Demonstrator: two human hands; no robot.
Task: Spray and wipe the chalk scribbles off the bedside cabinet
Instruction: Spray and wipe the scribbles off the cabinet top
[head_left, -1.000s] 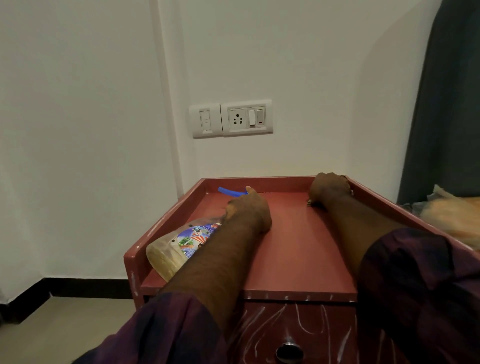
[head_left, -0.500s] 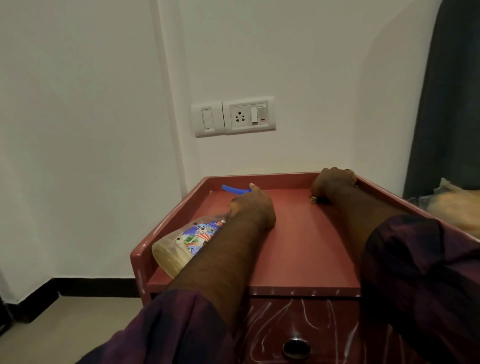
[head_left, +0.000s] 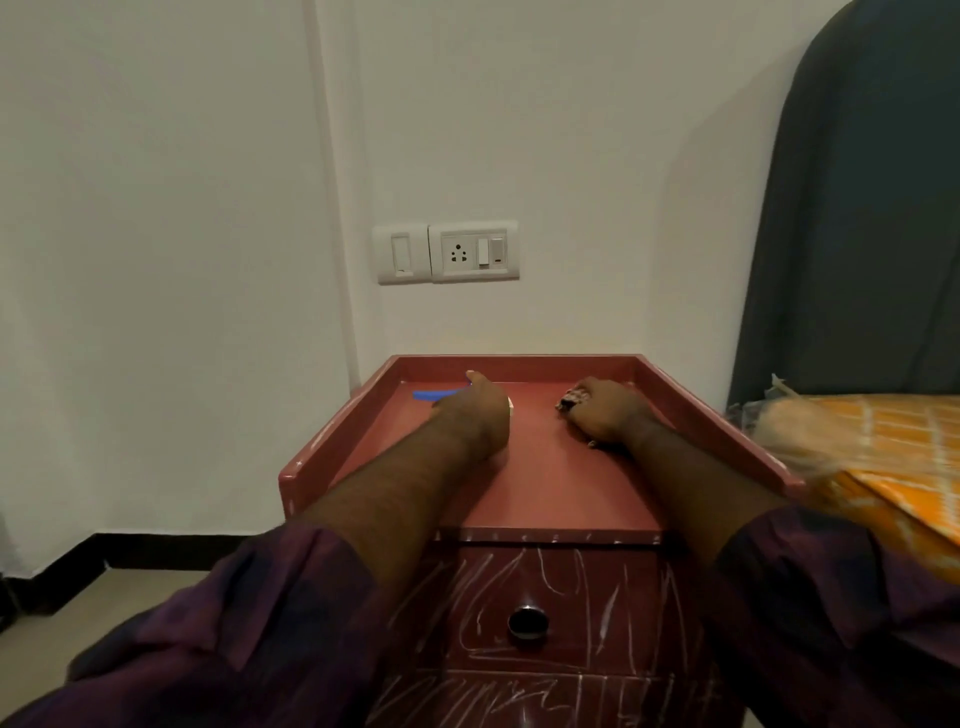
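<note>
On the cabinet top | left hand grips spray bottle | right hand clutches cloth

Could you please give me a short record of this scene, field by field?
left hand: grips the spray bottle, only its blue nozzle showing
right hand: holds a crumpled cloth on the cabinet top
drawer front: covered in chalk scribbles, not yet wiped
surroundings: wall socket above, bed at right

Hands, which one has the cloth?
The right hand, gripping a crumpled cloth against the cabinet top. The left hand grips the blue-nozzled spray bottle instead.
</note>
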